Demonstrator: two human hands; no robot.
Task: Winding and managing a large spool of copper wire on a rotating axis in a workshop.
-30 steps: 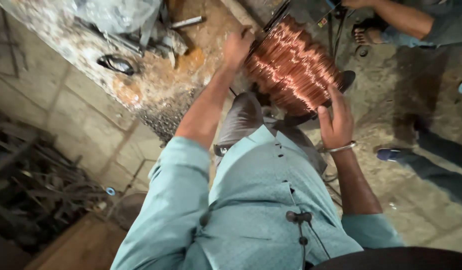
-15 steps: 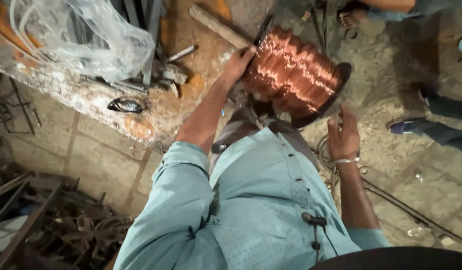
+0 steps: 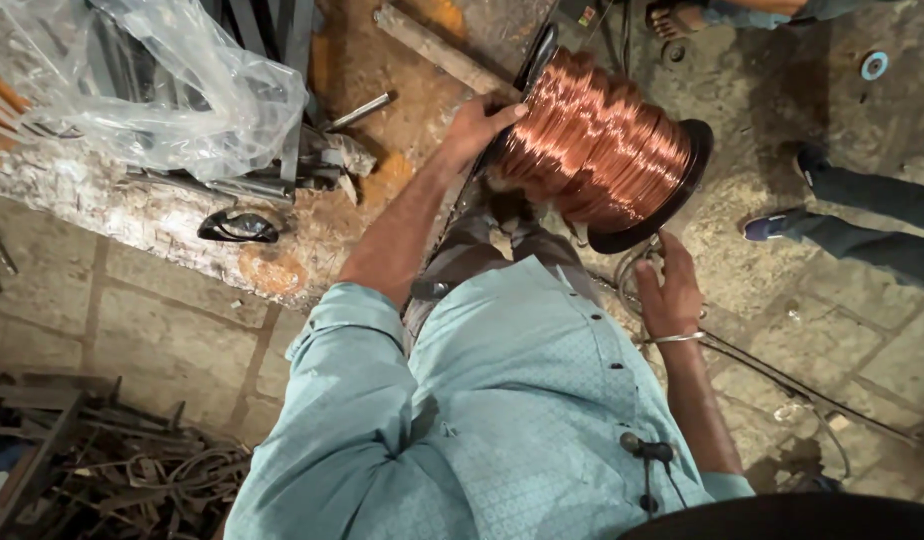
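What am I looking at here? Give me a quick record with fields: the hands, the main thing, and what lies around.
Main thing: large spool of shiny copper wire with black flanges, tilted
Left hand: left hand grips the spool's upper flange
Right hand: right hand, open, just under the lower flange, wearing a metal bangle
Surface: worn, rust-stained workbench
On it: crumpled clear plastic bag, metal rod
Floor: pile of scrap metal
Others: another person's shoes
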